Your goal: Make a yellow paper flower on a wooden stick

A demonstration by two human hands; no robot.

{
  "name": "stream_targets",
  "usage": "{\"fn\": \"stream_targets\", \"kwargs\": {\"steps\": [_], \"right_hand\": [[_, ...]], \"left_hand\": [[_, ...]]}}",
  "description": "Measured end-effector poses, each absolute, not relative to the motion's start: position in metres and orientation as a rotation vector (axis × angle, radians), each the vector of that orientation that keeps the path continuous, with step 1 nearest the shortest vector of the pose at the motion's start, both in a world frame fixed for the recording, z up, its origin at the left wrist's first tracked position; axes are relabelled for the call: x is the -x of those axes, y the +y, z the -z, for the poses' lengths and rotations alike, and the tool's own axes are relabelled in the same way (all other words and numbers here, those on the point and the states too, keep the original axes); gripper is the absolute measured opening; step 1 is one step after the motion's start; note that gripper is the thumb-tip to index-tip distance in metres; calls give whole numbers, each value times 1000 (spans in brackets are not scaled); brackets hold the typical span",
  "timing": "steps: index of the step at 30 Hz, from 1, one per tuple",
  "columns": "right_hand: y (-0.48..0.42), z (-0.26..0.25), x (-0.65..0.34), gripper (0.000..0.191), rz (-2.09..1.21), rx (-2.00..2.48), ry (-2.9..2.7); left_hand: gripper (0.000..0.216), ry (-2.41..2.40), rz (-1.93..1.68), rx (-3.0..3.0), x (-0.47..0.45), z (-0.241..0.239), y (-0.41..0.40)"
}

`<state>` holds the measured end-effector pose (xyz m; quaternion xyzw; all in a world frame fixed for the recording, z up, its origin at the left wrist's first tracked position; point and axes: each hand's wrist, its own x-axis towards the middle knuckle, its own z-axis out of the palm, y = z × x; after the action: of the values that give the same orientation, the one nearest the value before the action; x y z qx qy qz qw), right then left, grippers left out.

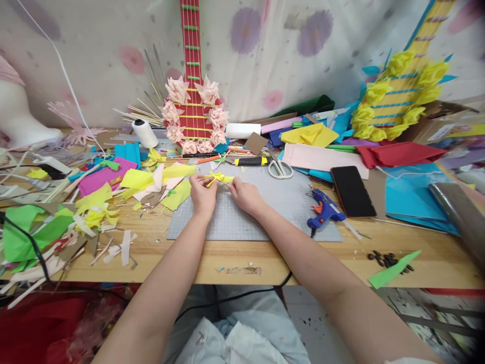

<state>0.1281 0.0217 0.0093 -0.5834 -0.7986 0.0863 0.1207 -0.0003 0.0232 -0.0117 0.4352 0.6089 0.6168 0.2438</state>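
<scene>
Between my hands, over the grey cutting mat [242, 222], is a small yellow paper flower [217, 176]. My left hand [203, 194] pinches it from the left side, fingers closed. My right hand [244, 194] is closed at the flower's right, where a yellow strip runs toward the fingertips; a thin stick-like piece seems to be in that pinch, too small to make out fully. Just behind the hands lie a yellow-and-black utility knife [250, 161] and white-handled scissors [280, 169]. A blue glue gun [324, 208] rests on the mat's right edge.
A red paper guitar with pink flowers [195, 119] stands at the back, a yellow one [397, 96] at back right. Paper scraps [96, 202] crowd the left. A phone [353, 191], blue sheets [413, 197] and dark seeds [390, 260] lie right. A black cord [242, 293] hangs at the front edge.
</scene>
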Motion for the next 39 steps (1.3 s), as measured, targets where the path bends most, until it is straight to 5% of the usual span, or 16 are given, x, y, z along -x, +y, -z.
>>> {"fn": "stream_targets", "kwargs": {"steps": [32,39], "right_hand": [[22,-9,-142,20,-327,1571,-2223],[25,-5,-142,14,-402,1603,-2080]], "left_hand": [[32,1640,-1910,-866,21,13,36],[36,1665,-1537,-1249,7,12,25]]}}
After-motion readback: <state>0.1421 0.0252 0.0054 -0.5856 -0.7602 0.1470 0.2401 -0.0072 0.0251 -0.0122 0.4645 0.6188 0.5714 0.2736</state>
